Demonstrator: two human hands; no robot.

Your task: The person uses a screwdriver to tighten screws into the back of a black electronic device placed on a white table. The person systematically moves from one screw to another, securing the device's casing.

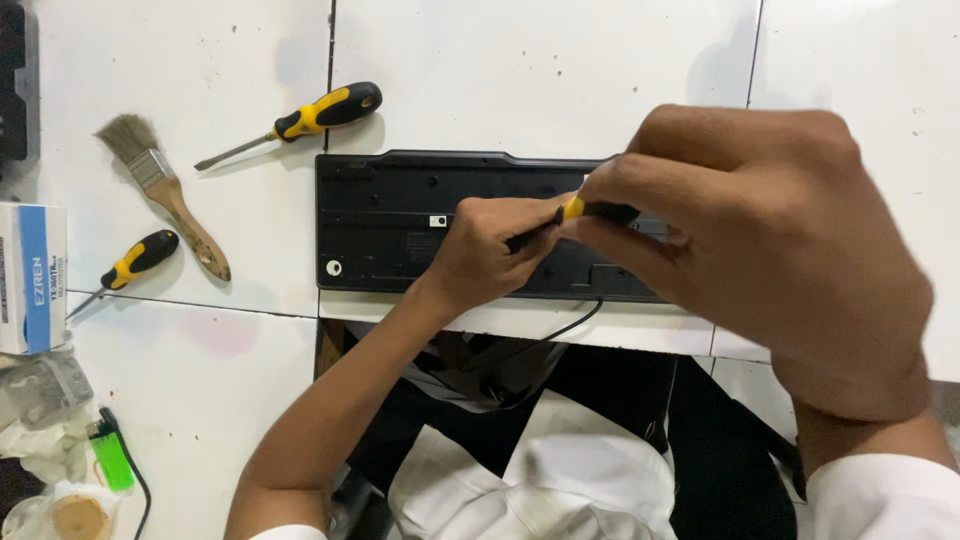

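A black keyboard [385,215] lies face down on the white table, its flat underside up, with its cable [560,332] hanging off the near edge. My right hand [770,240] is closed around the yellow-and-black handle of a screwdriver [590,211] above the keyboard's middle. My left hand [490,250] pinches the screwdriver's dark shaft near its tip, against the keyboard's back. The tip itself is hidden by my fingers.
A larger yellow-and-black screwdriver [300,122] lies just beyond the keyboard's far left corner. To the left lie a paintbrush [165,190], a smaller screwdriver [130,265], a blue-and-white box [30,275], a green lighter [110,458] and crumpled white material [35,450].
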